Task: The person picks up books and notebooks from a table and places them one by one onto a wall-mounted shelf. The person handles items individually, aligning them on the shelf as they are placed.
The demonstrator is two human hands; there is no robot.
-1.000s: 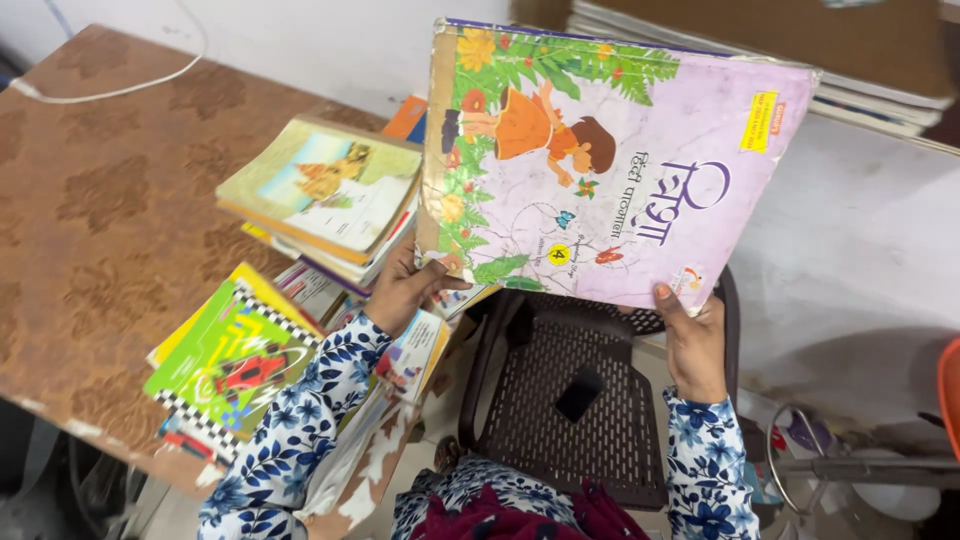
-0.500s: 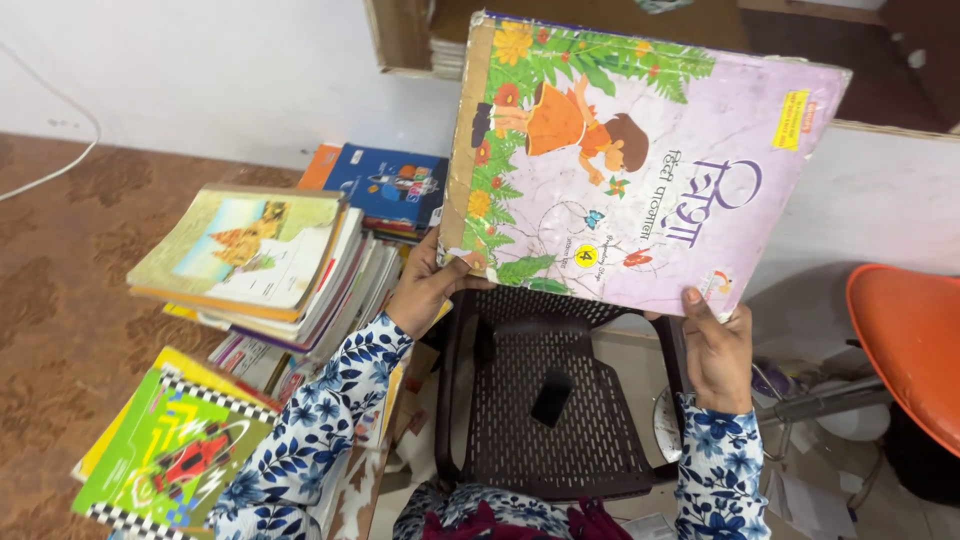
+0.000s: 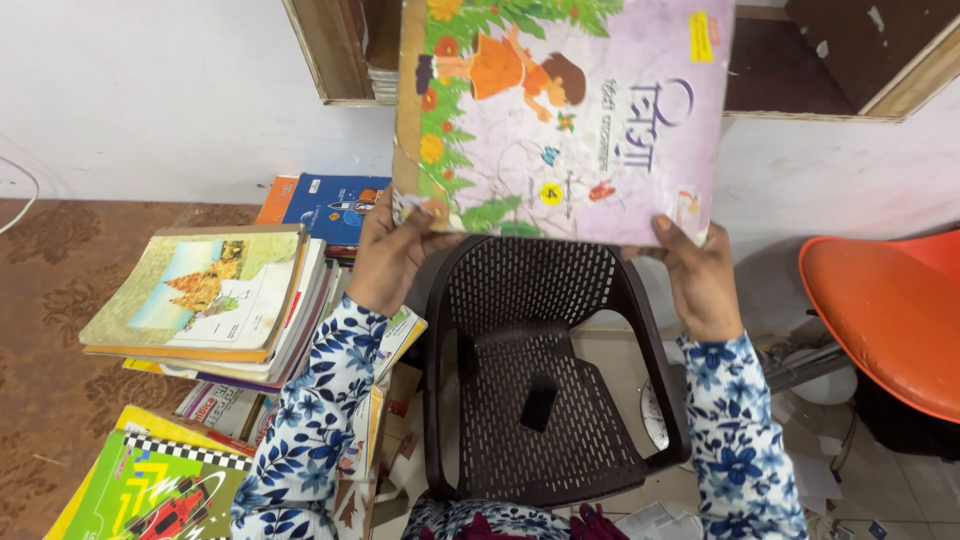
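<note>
Books [image 3: 215,300] stacked on the brown patterned surface [image 3: 40,300] sit just beside the left sleeve, and they lean out over the edge; a swing of that elbow could, I judge, tip the pile toward the floor. Left hand [image 3: 385,255] is clamped on the lower left corner of the large lilac picture book [image 3: 560,120], thumb on the cover and fingers behind. The book is raised upright in front of the wall shelf [image 3: 330,60], its top edge out of view. Below it stands a dark perforated plastic chair [image 3: 540,380] with a small black phone [image 3: 540,402] on the seat; if either grip slips, the book would likely drop onto them. Right hand [image 3: 700,280] grips the lower right corner from beneath. An orange seat [image 3: 885,310] stands further right.
</note>
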